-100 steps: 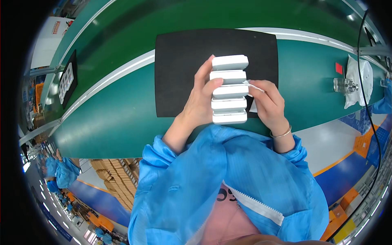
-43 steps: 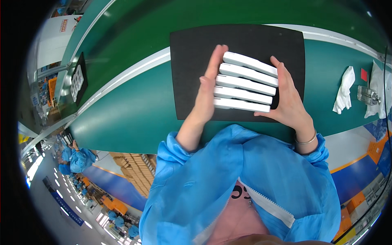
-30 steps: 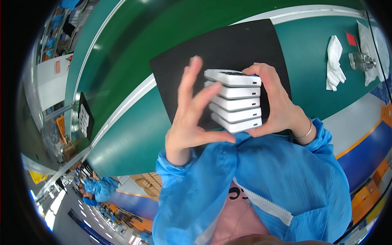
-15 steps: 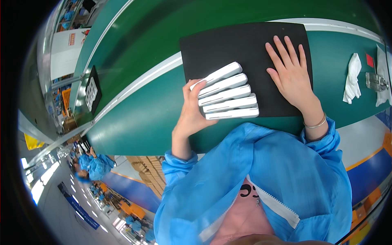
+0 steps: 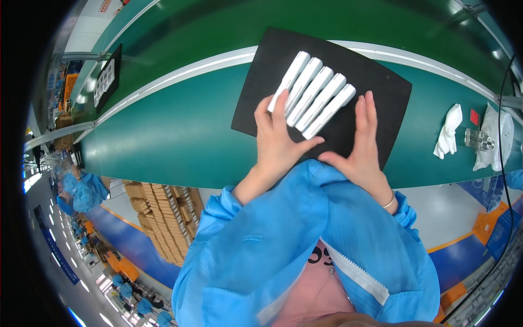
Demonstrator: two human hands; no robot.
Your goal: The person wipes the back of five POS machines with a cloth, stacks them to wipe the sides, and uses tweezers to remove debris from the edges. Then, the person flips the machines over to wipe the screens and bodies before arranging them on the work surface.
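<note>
Several slim white plastic casings (image 5: 318,92) stand side by side in a slanting row over a black mat (image 5: 376,76). My left hand (image 5: 278,139) spans their near ends, its fingers at the leftmost casing and its thumb by the near end of the rightmost one. To the right of the row is my right hand (image 5: 362,150), empty, with its fingers stretched forward and its thumb out to the side. Its fingertips come close to the rightmost casing; whether they touch it I cannot tell.
The mat lies on a green worktable (image 5: 163,147). On the right are a crumpled white cloth (image 5: 449,131), a red square (image 5: 474,116), a clear pump bottle (image 5: 478,139) and a white bag (image 5: 498,141). A dark tray of white pieces (image 5: 106,79) is at far left, cardboard stacks (image 5: 163,218) below.
The casings have turned from lying nearly crosswise to pointing away from me. My right hand has left the mat's far right and come in beside them. The mat now sits askew.
</note>
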